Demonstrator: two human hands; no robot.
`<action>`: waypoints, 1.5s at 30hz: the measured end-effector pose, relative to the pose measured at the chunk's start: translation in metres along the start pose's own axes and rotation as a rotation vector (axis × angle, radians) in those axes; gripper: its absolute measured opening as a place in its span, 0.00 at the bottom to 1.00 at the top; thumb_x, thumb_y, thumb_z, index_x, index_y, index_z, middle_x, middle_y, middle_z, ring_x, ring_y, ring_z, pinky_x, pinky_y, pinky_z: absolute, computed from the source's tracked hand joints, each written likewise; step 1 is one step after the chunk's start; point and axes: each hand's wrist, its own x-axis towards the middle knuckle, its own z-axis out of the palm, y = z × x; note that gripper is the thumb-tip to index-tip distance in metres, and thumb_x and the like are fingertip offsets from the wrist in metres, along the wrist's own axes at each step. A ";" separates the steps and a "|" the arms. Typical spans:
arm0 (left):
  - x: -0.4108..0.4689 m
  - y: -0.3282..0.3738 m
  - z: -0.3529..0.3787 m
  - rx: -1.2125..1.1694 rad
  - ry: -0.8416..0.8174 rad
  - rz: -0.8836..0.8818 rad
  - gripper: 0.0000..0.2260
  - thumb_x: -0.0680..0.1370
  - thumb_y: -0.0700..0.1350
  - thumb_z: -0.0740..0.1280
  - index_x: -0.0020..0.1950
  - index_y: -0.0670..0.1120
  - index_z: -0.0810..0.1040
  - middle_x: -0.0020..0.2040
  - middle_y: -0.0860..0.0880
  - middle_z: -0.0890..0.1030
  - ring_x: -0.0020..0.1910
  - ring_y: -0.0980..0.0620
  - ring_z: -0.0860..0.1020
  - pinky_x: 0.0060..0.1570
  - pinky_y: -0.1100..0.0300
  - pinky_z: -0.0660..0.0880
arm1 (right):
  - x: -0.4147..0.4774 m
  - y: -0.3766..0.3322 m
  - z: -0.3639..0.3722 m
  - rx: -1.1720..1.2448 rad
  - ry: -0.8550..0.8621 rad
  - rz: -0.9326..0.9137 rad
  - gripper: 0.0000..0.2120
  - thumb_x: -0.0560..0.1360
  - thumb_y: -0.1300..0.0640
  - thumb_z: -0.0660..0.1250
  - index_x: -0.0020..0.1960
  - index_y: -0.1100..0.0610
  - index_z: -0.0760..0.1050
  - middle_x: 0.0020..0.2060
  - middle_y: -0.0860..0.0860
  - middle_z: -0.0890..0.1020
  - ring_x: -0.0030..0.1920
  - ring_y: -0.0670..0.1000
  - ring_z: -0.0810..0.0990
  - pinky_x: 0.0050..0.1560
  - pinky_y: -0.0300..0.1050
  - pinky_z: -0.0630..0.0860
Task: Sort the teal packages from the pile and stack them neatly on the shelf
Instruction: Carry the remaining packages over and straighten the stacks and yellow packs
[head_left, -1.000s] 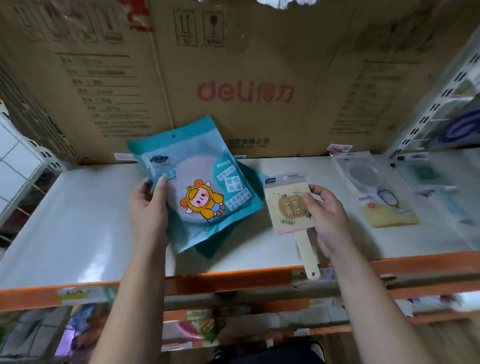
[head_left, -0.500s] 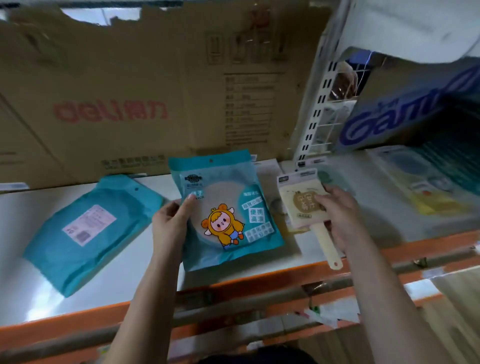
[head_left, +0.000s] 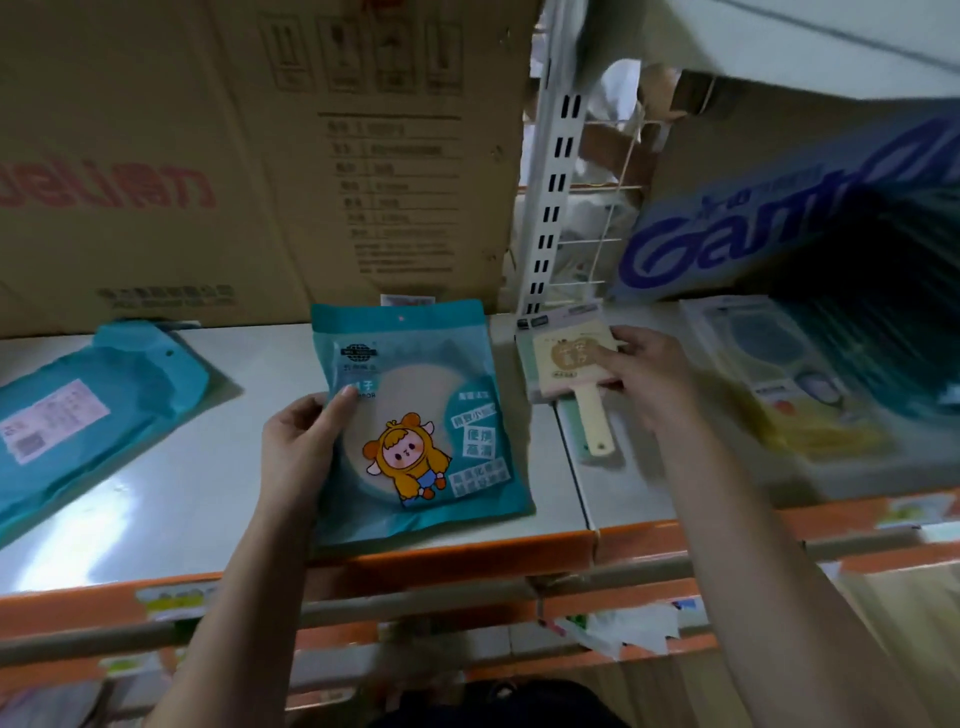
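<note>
Sorting in progress. The fingers of the left hand (head_left: 306, 447) are curled round the left edge of a teal package (head_left: 415, 421), thumb pressed on its printed front. The pouch reaches rightward and away from those fingers, its lower edge at the orange lip (head_left: 452, 556) of the shelf (head_left: 208, 467); whether it rests there or is held just clear cannot be told. A second teal package (head_left: 88, 415) lies flat and skewed, label up, well to the left of the left fingers. The right hand (head_left: 644, 374) pinches a carded paddle (head_left: 571, 374), which lies to the left of its fingers, with blister packs (head_left: 779, 384) to their right. A cardboard carton (head_left: 260, 156) stands beyond both hands.

Hazards, as judged: a one-edge grip on a limp pouch may let it sag or slip forward over the lip. Film laid on film is likely to slide, and the skewed lower package would give a crooked stack.

Materials: both pouches are glossy, flexible film, flat and roughly rectangular. The paddle is stiff card with a slim rounded handle. The shelf surface is smooth and reflective.
</note>
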 end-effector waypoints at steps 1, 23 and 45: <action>0.000 0.000 -0.001 -0.004 -0.003 0.003 0.12 0.76 0.55 0.69 0.50 0.47 0.81 0.41 0.49 0.86 0.39 0.50 0.85 0.32 0.62 0.79 | 0.005 -0.001 0.001 -0.036 0.000 -0.018 0.11 0.73 0.62 0.72 0.53 0.51 0.77 0.43 0.47 0.84 0.38 0.42 0.84 0.32 0.34 0.78; -0.002 -0.002 0.000 0.015 -0.046 0.026 0.10 0.76 0.53 0.69 0.50 0.47 0.80 0.43 0.50 0.86 0.41 0.50 0.85 0.33 0.63 0.79 | 0.026 0.012 0.008 -0.667 0.051 -0.308 0.27 0.71 0.49 0.75 0.65 0.61 0.75 0.57 0.57 0.81 0.45 0.46 0.78 0.39 0.34 0.69; -0.081 0.017 0.002 -0.213 -0.024 -0.059 0.21 0.70 0.57 0.72 0.53 0.42 0.80 0.46 0.42 0.85 0.41 0.44 0.85 0.35 0.57 0.81 | -0.050 0.045 -0.055 -0.654 0.004 -0.519 0.10 0.76 0.56 0.67 0.55 0.58 0.81 0.46 0.53 0.82 0.44 0.51 0.79 0.47 0.45 0.76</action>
